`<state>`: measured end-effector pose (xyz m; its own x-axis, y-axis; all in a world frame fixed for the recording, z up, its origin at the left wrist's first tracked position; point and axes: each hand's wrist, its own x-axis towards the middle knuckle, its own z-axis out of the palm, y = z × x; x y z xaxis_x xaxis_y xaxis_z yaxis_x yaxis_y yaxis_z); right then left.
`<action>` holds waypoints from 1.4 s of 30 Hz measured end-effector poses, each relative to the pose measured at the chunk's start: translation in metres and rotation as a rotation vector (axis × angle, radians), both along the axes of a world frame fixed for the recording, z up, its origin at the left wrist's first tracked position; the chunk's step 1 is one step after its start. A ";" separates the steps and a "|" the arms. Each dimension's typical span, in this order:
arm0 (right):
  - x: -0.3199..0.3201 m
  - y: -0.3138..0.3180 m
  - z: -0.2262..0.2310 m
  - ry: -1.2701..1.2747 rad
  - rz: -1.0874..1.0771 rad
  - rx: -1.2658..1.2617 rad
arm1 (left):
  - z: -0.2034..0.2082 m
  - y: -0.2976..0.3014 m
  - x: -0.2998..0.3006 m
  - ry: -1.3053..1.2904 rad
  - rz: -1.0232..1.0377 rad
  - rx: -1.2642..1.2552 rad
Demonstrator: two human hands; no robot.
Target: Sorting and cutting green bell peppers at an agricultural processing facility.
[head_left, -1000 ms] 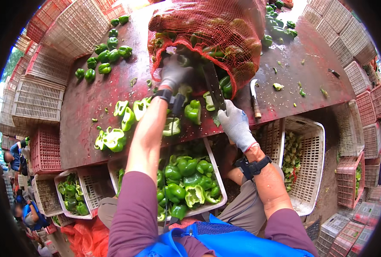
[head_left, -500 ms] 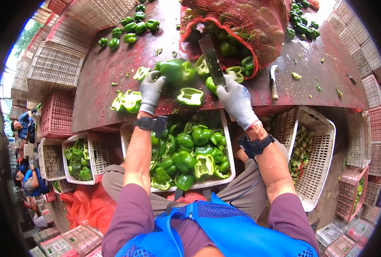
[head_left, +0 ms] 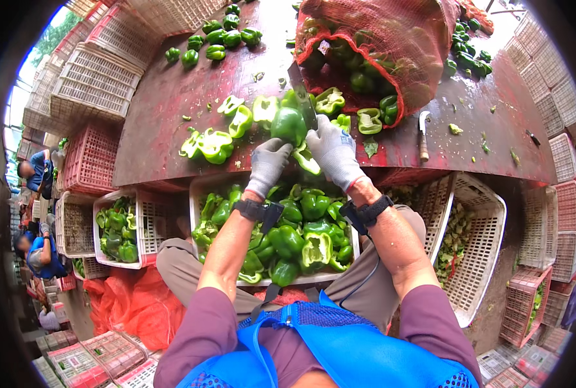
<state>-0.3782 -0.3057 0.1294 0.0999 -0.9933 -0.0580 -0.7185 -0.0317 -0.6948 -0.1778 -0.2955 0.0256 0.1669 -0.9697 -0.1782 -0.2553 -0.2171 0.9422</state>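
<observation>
My left hand (head_left: pixel 270 163), in a grey glove, is closed against the lower end of a green bell pepper (head_left: pixel 288 125) near the table's front edge. My right hand (head_left: pixel 331 150), gloved too, grips a broad-bladed knife (head_left: pixel 306 100). Its blade points away from me, along the pepper's right side; the handle is hidden in my fist. Between my hands hangs a cut pepper piece (head_left: pixel 307 159). Halved peppers (head_left: pixel 215 146) lie to the left, others beyond the whole one. Below my hands, a white crate (head_left: pixel 197 194) holds many green peppers, some cut open.
A red mesh sack (head_left: pixel 398 52) of peppers lies open on the table (head_left: pixel 165 129). A hooked knife (head_left: pixel 424 137) rests at its right. Whole peppers (head_left: pixel 215 52) sit far left. A crate with trimmings (head_left: pixel 479 258) stands right, a pepper crate (head_left: pixel 139 226) left. Co-workers are at far left.
My left hand has moved right and nearer me, now against a pepper close to the knife. My right hand and knife shifted left. More cut halves lie on the table; the view shifted slightly.
</observation>
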 end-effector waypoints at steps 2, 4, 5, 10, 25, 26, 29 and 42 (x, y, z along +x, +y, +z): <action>0.007 0.004 -0.007 -0.022 -0.013 0.034 | 0.005 0.007 0.018 -0.164 0.048 -0.077; 0.007 0.005 -0.013 -0.010 -0.035 -0.012 | 0.022 0.003 0.030 -0.494 0.078 -0.247; 0.008 0.005 -0.016 -0.033 -0.049 -0.020 | 0.029 -0.004 0.036 -0.535 0.082 -0.221; 0.029 0.016 -0.014 -0.276 -0.098 0.053 | 0.024 -0.035 0.059 -0.649 -0.099 -0.267; 0.063 0.054 -0.024 0.093 0.017 0.070 | -0.013 -0.019 0.046 -0.610 0.045 -0.118; 0.064 0.049 -0.022 0.126 0.032 0.080 | -0.014 -0.022 0.052 -0.613 0.021 -0.104; 0.071 0.045 -0.004 0.049 0.030 0.197 | -0.019 -0.026 0.061 -0.587 -0.011 -0.084; 0.151 -0.012 0.023 0.269 0.346 0.143 | -0.034 -0.023 0.096 -0.208 -0.012 -0.054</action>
